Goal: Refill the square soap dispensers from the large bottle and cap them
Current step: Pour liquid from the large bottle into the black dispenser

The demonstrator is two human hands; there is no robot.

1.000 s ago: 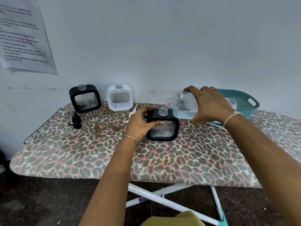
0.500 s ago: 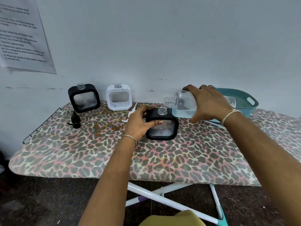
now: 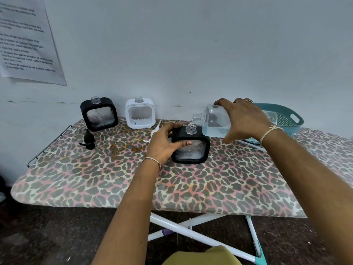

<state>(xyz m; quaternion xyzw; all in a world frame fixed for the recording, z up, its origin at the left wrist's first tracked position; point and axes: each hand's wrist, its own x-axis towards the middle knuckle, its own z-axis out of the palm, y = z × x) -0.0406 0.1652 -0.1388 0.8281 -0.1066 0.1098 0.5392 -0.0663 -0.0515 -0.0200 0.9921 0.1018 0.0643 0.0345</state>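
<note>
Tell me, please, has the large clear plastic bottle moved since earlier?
Yes: the large clear plastic bottle edged left, mouth nearer the black square dispenser's neck.

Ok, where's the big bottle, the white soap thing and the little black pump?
large bottle [image 3: 215, 122]: head view, on its clear tilted body.
white dispenser [image 3: 140, 114]: head view, on its see-through front window.
black pump [image 3: 89, 140]: head view, on its middle.

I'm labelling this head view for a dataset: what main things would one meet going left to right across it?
Paper → rear black dispenser → white dispenser → held black dispenser → bottle → basket.
</note>
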